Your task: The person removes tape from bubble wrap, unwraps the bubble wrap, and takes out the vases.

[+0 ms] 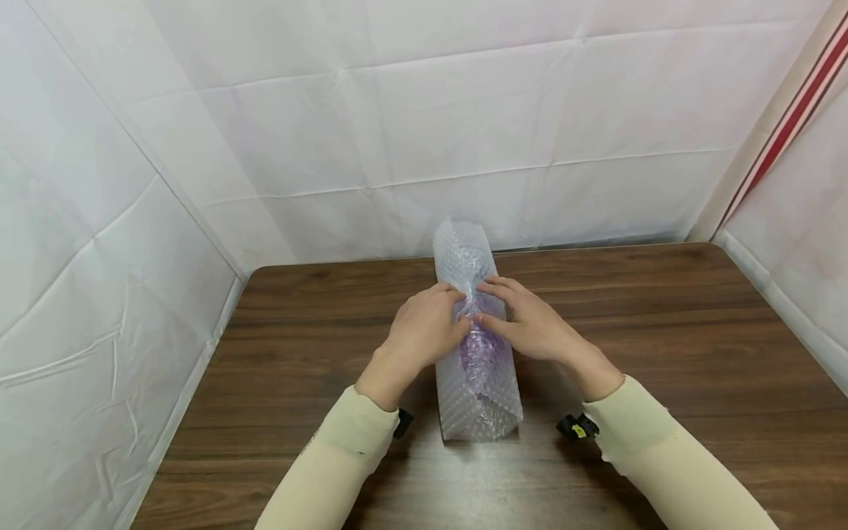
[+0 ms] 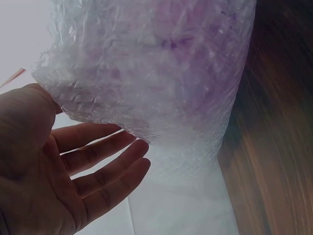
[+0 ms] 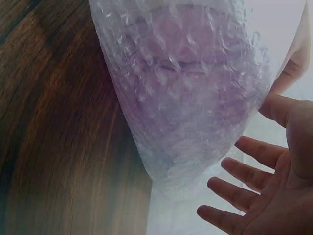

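A long bundle of clear bubble wrap point(image 1: 457, 401) lies lengthwise on the table, reaching toward the back edge. Something purple point(image 1: 482, 357) shows blurred through the plastic; its kind is hidden. From the left, my left hand point(image 1: 424, 324) rests on the top of the bundle, and its fairly straight fingers point(image 2: 110, 171) touch the wrap's edge. Opposite it, my right hand point(image 1: 533, 320) lies on the right side, thumb against the wrap and fingers point(image 3: 239, 193) spread. The thumbs nearly meet over the middle seam in the head view.
The brown wooden table point(image 1: 318, 353) extends to both sides of the bundle. White sheeting point(image 1: 397, 132) hangs behind and at the sides, with a red stripe point(image 1: 788, 125) at the right corner. The bundle's far end reaches this back sheet.
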`<state>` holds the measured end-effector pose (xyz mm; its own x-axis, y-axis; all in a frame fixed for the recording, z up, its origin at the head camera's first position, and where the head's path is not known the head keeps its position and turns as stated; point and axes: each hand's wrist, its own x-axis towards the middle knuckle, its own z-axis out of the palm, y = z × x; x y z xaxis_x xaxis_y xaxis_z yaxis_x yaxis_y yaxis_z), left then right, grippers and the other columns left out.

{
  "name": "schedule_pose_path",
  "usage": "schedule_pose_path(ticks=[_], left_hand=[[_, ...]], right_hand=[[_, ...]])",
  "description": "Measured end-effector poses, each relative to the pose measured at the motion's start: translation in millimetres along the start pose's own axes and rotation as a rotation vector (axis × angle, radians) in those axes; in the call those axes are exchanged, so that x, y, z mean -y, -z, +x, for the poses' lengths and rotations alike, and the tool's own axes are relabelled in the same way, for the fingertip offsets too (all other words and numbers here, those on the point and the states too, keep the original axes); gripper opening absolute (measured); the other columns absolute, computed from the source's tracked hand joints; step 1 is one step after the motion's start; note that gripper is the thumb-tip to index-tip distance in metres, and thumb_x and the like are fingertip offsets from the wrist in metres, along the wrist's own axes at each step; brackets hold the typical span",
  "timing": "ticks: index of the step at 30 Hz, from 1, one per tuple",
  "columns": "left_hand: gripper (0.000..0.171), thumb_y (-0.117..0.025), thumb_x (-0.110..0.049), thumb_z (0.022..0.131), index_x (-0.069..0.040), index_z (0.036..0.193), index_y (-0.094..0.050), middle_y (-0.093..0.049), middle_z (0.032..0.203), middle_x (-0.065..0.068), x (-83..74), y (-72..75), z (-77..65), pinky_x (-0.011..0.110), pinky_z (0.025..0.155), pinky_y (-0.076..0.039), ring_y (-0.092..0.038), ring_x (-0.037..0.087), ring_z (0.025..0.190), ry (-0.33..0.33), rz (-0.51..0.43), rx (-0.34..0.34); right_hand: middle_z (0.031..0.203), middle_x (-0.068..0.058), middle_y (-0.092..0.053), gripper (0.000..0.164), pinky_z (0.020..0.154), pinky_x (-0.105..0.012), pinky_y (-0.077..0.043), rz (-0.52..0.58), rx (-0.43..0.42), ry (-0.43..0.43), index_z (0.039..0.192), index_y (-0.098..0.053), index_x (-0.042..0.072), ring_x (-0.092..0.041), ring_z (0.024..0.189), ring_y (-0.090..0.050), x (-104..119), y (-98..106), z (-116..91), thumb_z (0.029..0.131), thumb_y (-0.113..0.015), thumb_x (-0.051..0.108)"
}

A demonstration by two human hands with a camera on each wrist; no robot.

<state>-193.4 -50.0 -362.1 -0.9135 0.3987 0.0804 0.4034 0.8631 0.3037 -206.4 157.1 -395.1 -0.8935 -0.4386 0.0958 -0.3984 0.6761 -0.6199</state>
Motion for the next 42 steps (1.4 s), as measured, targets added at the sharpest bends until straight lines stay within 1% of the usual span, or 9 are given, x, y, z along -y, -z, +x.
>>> schedule_pose_path(ticks=[7, 11, 15, 17, 22, 28, 34, 39, 42], left_hand=[[0.031, -0.073, -0.029, 0.096, -0.01, 0.121, -0.077, -0.073, 0.124, 0.005, -7.4, -1.6, 3.6, 0.041, 0.089, -0.062, -0.073, 0.026, 0.109, 0.034, 0.05, -0.063], [0.024, -0.074, -0.023, 0.096, -0.01, 0.115, -0.08, -0.075, 0.112, 0.004, -9.1, -4.5, 5.2, 0.038, 0.082, -0.063, -0.074, 0.024, 0.099, 0.042, 0.059, -0.107], [0.018, -0.074, -0.02, 0.096, -0.01, 0.108, -0.082, -0.075, 0.1, 0.003, -9.4, -6.0, 5.9, 0.035, 0.074, -0.063, -0.074, 0.022, 0.087, 0.026, 0.087, -0.142], [0.013, -0.073, -0.02, 0.097, -0.011, 0.101, -0.083, -0.073, 0.094, 0.003, -9.7, -5.8, 6.3, 0.034, 0.069, -0.062, -0.073, 0.021, 0.081, 0.012, 0.112, -0.149], [0.017, -0.073, -0.023, 0.098, -0.013, 0.089, -0.083, -0.07, 0.085, 0.0, -11.1, -5.3, 6.4, 0.032, 0.063, -0.059, -0.069, 0.018, 0.073, -0.014, 0.175, -0.14], [0.017, -0.073, -0.019, 0.098, -0.01, 0.087, -0.083, -0.072, 0.083, 0.001, -11.2, -5.7, 5.6, 0.028, 0.058, -0.057, -0.066, 0.013, 0.065, -0.065, 0.224, -0.16], [0.015, -0.073, -0.013, 0.097, -0.007, 0.085, -0.081, -0.072, 0.078, 0.002, -10.8, -5.0, 4.8, 0.025, 0.051, -0.054, -0.047, 0.007, 0.054, -0.135, 0.278, -0.173], [0.014, -0.075, -0.016, 0.096, -0.009, 0.087, -0.081, -0.072, 0.079, 0.003, -10.8, -3.6, 5.1, 0.026, 0.053, -0.056, -0.054, 0.008, 0.055, -0.166, 0.32, -0.161], [0.014, -0.076, -0.018, 0.096, -0.009, 0.087, -0.081, -0.072, 0.078, 0.003, -10.1, -3.7, 5.1, 0.026, 0.053, -0.056, -0.057, 0.009, 0.056, -0.173, 0.323, -0.162]], right_hand=[[0.161, -0.015, -0.043, 0.054, 0.117, -0.063, -0.037, 0.026, -0.043, -0.029, 0.15, -0.054, 0.009, -0.04, 0.149, -0.041, 2.4, -3.8, 1.2, 0.103, -0.065, 0.031], [0.158, -0.014, -0.047, 0.052, 0.117, -0.06, -0.039, 0.052, -0.056, -0.045, 0.148, -0.056, 0.008, -0.039, 0.147, -0.044, 3.1, -6.1, 1.2, 0.101, -0.067, 0.03], [0.157, -0.015, -0.048, 0.052, 0.116, -0.058, -0.04, 0.067, -0.071, -0.052, 0.146, -0.058, 0.009, -0.038, 0.146, -0.045, 3.4, -8.0, 0.9, 0.101, -0.069, 0.031], [0.157, -0.014, -0.049, 0.052, 0.116, -0.058, -0.041, 0.075, -0.076, -0.057, 0.146, -0.058, 0.009, -0.038, 0.146, -0.045, 3.4, -8.7, 0.2, 0.1, -0.07, 0.031], [0.156, -0.013, -0.049, 0.051, 0.114, -0.058, -0.042, 0.103, -0.085, -0.068, 0.144, -0.06, 0.01, -0.038, 0.145, -0.046, 3.1, -9.8, -1.0, 0.1, -0.071, 0.031], [0.155, -0.013, -0.05, 0.05, 0.115, -0.059, -0.041, 0.133, -0.094, -0.074, 0.143, -0.061, 0.01, -0.037, 0.145, -0.045, 3.1, -11.9, -1.5, 0.099, -0.072, 0.032], [0.153, -0.011, -0.052, 0.05, 0.118, -0.06, -0.038, 0.163, -0.107, -0.073, 0.141, -0.063, 0.009, -0.037, 0.147, -0.043, 2.7, -15.1, -1.6, 0.098, -0.073, 0.031], [0.152, -0.011, -0.053, 0.049, 0.117, -0.06, -0.039, 0.159, -0.115, -0.081, 0.14, -0.064, 0.009, -0.038, 0.146, -0.044, 2.9, -15.6, -1.9, 0.097, -0.074, 0.031], [0.151, -0.01, -0.053, 0.048, 0.116, -0.06, -0.04, 0.163, -0.119, -0.085, 0.139, -0.064, 0.009, -0.038, 0.146, -0.044, 3.6, -15.8, -2.6, 0.097, -0.073, 0.03]])
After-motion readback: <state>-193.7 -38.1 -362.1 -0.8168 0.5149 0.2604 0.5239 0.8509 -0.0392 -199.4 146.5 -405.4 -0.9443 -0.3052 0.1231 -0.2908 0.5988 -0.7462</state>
